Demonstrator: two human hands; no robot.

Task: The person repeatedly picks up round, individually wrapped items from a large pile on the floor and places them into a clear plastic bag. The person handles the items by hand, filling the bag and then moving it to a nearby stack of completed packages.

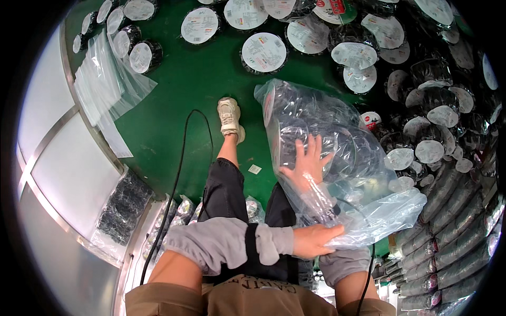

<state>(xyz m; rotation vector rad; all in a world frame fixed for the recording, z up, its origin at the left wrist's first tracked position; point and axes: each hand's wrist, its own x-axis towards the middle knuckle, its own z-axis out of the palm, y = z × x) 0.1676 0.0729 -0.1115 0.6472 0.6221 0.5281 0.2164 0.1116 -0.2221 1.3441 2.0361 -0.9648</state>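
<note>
A large clear plastic bag (355,173) lies before me at a slant, with several dark round wrapped packages (300,98) inside, partly blurred by the film. Their round end labels face the left side of the bag. My right hand (306,166) is inside the bag, its fingers spread over the packages. It appears to rest flat on them and grips nothing. My left hand (316,240) pinches the bunched edge of the bag's mouth, close to my right forearm.
Black-wrapped round packages with white labels (264,52) stand on the green floor (170,94) and pile up at right. Long wrapped rolls (454,252) are stacked lower right. Flat clear bags (102,79) lie by the white panel wall (71,158). A black cable (182,158) loops beside my leg.
</note>
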